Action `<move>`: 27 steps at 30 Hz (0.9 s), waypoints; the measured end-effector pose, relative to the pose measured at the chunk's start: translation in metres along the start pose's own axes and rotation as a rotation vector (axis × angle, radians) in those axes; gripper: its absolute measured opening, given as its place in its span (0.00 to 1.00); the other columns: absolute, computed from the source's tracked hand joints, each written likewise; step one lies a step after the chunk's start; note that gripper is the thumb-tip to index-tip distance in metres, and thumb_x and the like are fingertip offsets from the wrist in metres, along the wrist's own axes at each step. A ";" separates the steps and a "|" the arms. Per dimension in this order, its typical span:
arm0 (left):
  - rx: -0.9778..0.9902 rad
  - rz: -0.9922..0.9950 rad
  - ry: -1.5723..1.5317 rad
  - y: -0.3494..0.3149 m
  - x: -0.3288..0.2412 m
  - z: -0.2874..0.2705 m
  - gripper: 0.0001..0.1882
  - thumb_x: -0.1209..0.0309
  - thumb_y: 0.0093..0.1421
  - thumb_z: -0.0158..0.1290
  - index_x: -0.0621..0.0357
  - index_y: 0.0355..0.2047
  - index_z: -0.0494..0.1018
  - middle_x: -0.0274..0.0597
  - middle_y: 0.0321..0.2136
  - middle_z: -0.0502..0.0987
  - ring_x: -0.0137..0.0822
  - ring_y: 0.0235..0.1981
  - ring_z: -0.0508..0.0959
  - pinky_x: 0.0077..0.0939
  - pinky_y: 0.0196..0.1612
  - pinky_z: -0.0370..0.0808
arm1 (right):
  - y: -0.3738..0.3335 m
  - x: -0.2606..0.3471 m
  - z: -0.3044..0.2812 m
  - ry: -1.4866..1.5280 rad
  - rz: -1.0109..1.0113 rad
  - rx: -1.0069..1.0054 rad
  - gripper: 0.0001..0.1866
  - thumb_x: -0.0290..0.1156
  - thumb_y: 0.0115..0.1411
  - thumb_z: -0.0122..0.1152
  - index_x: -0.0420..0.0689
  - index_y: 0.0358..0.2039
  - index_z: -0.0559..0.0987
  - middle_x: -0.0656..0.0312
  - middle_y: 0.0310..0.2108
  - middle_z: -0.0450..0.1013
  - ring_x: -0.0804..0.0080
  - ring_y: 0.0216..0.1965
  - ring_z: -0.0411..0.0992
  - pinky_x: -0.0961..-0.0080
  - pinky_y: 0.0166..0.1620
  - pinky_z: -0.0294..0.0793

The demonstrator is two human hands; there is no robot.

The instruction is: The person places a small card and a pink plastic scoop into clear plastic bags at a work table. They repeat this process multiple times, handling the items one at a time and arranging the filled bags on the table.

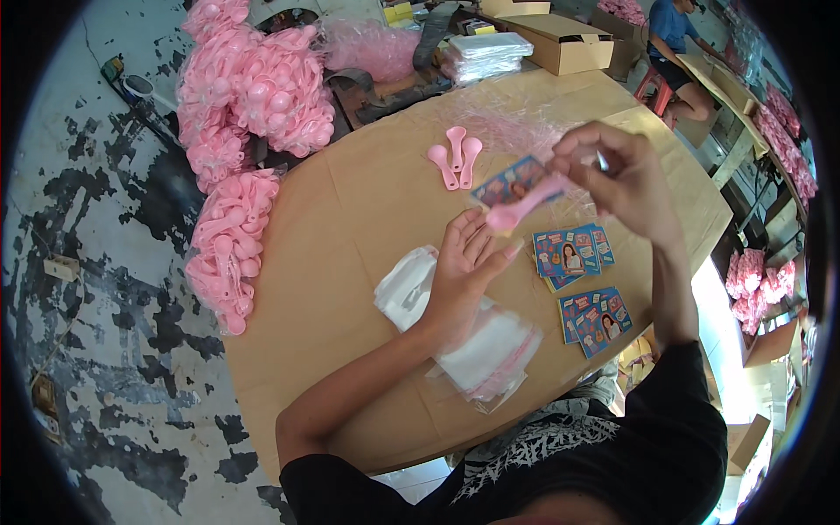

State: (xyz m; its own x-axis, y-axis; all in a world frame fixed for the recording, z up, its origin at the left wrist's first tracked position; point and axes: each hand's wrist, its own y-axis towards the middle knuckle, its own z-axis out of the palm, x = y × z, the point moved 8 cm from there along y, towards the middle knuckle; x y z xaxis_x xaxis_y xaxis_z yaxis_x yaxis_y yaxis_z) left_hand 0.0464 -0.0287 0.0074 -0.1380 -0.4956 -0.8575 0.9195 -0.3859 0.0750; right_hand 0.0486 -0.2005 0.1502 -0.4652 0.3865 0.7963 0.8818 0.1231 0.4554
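Observation:
My right hand (617, 175) is raised over the table, its fingers pinched on the handle of a pink plastic spoon (518, 210). A blue printed card (499, 186) shows behind the spoon at the same fingers; blur hides whether it is gripped separately. Below, my left hand (464, 271) is open with the palm turned up, its fingertips close to the spoon's bowl. Under that hand and wrist lie stacked clear plastic bags (494, 354). Three pink spoons (457, 157) rest on the table beyond. Two piles of blue cards (564, 254) (595, 319) lie to the right.
Bulging clear bags of pink spoons (262, 87) (229, 245) line the table's left edge. Toward the back are a stack of clear packaging (486, 57), a cardboard box (560, 39) and loose pinkish plastic strips (507, 122). Another person (674, 44) sits at the far right.

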 end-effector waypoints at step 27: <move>0.166 -0.109 0.485 -0.009 0.010 0.012 0.56 0.68 0.55 0.63 0.55 0.69 0.30 0.51 0.64 0.50 0.44 0.64 0.58 0.40 0.64 0.58 | -0.048 0.003 0.080 0.599 0.097 0.523 0.31 0.23 0.68 0.43 0.41 0.69 0.47 0.45 0.57 0.68 0.66 0.41 0.79 0.76 0.40 0.81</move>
State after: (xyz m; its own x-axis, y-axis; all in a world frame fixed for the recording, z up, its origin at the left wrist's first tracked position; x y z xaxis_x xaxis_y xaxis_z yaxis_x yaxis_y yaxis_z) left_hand 0.0327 -0.0392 0.0044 -0.0071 -0.0441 -0.9990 0.8332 -0.5526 0.0185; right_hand 0.0110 -0.1317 0.0987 -0.2163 -0.1209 0.9688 0.7735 0.5843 0.2456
